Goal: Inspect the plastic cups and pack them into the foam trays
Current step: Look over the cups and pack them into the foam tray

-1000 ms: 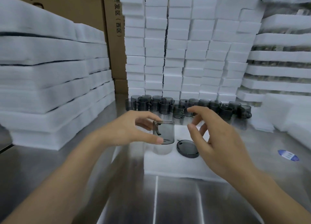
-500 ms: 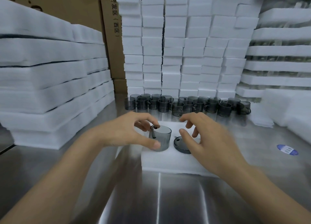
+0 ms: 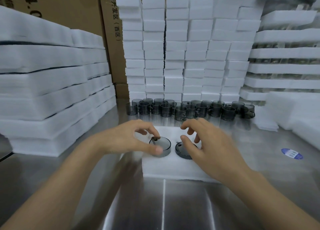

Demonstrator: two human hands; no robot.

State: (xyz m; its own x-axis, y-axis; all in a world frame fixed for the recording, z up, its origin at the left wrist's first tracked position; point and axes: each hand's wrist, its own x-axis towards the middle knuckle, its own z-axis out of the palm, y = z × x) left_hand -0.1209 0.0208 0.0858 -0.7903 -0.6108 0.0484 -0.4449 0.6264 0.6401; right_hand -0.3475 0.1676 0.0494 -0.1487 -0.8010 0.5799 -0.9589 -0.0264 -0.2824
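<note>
A brushed stainless-steel worktable throws back soft, even light, with a bright seam running down its middle toward the camera. Brown cardboard cartons (printed with black numerals and Chinese characters) rise at the back left. A blue oval sticker lies on the steel at right.

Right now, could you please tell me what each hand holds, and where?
The left hand pinches the left cup by its rim; whether the right hand grips the right cup cannot be told.

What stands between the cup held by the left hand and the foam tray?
Nothing visible. The cup, pinched by the left hand, already sits sunk in the foam tray beside a second cup.
</note>
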